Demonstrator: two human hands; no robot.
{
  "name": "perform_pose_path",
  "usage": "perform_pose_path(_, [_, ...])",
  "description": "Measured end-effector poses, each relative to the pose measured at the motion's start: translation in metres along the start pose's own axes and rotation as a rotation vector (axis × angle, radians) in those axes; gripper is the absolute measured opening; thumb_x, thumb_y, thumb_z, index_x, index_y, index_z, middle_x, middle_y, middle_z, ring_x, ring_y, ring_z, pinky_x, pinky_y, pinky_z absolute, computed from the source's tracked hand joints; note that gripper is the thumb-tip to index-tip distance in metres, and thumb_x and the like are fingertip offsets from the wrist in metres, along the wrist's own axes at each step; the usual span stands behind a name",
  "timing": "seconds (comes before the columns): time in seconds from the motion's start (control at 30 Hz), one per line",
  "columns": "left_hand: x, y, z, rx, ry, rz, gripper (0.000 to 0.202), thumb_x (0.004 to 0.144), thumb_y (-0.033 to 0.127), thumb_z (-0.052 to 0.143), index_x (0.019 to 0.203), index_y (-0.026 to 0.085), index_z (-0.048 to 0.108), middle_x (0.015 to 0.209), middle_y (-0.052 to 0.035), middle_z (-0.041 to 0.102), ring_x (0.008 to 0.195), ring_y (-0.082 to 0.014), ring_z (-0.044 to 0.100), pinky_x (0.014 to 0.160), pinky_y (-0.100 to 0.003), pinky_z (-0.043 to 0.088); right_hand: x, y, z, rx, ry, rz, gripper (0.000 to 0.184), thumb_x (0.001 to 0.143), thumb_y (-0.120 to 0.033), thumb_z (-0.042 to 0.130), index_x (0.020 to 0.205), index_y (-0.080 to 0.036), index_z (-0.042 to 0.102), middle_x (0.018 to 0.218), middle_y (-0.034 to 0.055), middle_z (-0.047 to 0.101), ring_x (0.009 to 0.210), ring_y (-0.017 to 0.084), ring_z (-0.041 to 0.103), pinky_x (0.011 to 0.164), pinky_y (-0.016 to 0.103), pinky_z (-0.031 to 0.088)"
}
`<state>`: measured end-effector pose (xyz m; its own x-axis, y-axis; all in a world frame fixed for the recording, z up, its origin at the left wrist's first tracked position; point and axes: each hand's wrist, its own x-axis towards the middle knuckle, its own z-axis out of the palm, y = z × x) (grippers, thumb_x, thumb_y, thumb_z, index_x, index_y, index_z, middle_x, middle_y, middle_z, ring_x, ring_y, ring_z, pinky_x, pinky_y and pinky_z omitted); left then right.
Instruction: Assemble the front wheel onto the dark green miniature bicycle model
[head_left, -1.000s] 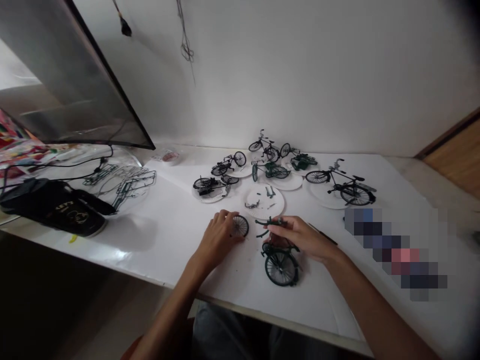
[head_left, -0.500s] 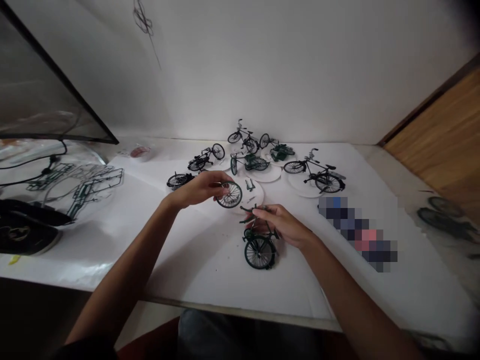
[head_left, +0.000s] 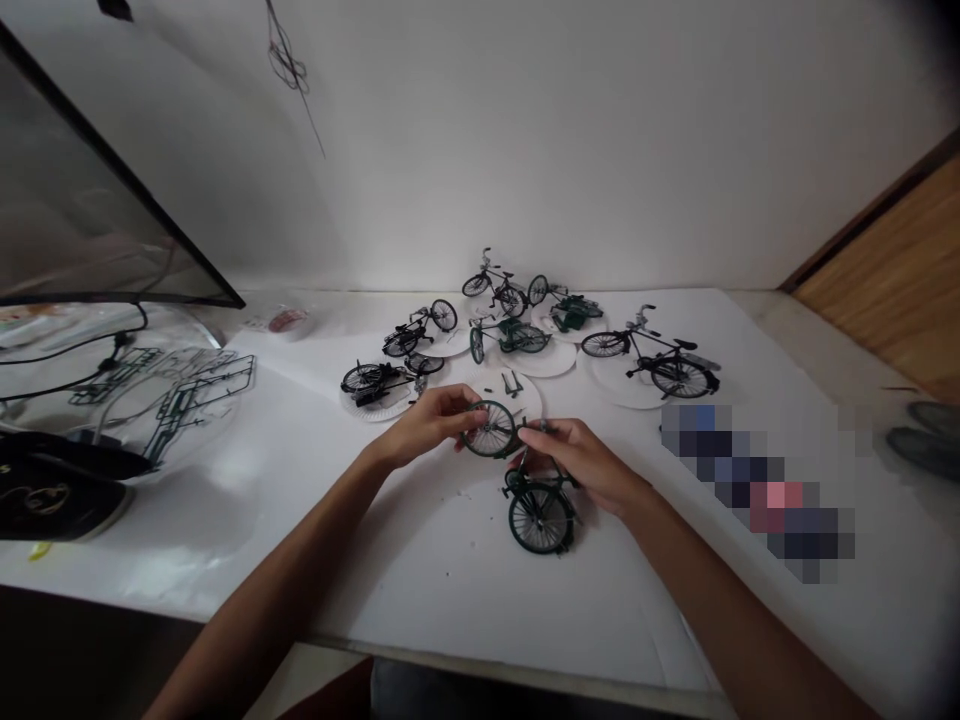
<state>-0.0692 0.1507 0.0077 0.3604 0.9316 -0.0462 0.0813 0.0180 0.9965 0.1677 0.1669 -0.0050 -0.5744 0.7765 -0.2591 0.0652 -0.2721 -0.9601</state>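
Observation:
My left hand [head_left: 439, 425] is closed on a small green spoked wheel [head_left: 491, 430], pinching it at its left side. My right hand [head_left: 574, 455] grips a green model bicycle frame [head_left: 551, 478] that has its rear wheel [head_left: 540, 518] fitted. The loose wheel touches or overlaps the front end of the frame; whether it sits in the fork I cannot tell. Behind the hands lies a white paper plate [head_left: 529, 395] with small green parts [head_left: 512, 382] on it.
Several model bicycles, such as a black one [head_left: 652, 360] and a green one [head_left: 510, 338], stand or lie on plates at the back. At left are part sprues [head_left: 187, 395], a black container [head_left: 60, 490] and a monitor [head_left: 90, 190]. A blurred-out item [head_left: 750, 480] lies at right.
My left hand has brought the wheel right and down to the front of the bicycle frame, where a gap was before. The whole view has shifted slightly.

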Motion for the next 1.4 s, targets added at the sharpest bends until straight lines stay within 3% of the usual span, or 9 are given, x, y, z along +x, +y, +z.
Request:
perform_pose_path(0.3, [0.0,-0.002,0.005,-0.004,0.055,0.0,0.03,0.088,0.04,0.068,0.097,0.012,0.063,0.079,-0.001,0.057,0.067,-0.0088,0.055,0.059,-0.021,0.05,-0.001,0.0,0.003,-0.017,0.029,0.024,0.034,0.084,-0.046,0.07,0.096,-0.014,0.07,0.085,0.0082,0.074,0.079,0.02,0.07,0.076,0.033,0.055])
perform_pose_path(0.83, [0.0,0.0,0.01,0.056,0.038,0.022,0.03,0.09,0.04,0.065,0.096,0.011,0.064,0.078,-0.0006,0.056,0.064,-0.0086,0.055,0.058,-0.021,0.05,0.0,0.003,0.004,-0.037,0.035,-0.002,0.031,0.084,-0.045,0.07,0.091,-0.015,0.07,0.078,0.0054,0.073,0.073,0.017,0.069,0.068,0.027,0.054])
perform_pose_path(1.4, [0.001,0.0,0.014,0.067,0.042,0.016,0.03,0.09,0.039,0.064,0.096,0.01,0.064,0.077,-0.001,0.056,0.063,-0.0087,0.055,0.058,-0.022,0.05,-0.002,0.001,0.005,-0.049,0.017,-0.001,0.033,0.085,-0.048,0.069,0.091,-0.016,0.07,0.079,0.0056,0.073,0.075,0.018,0.069,0.073,0.03,0.055])
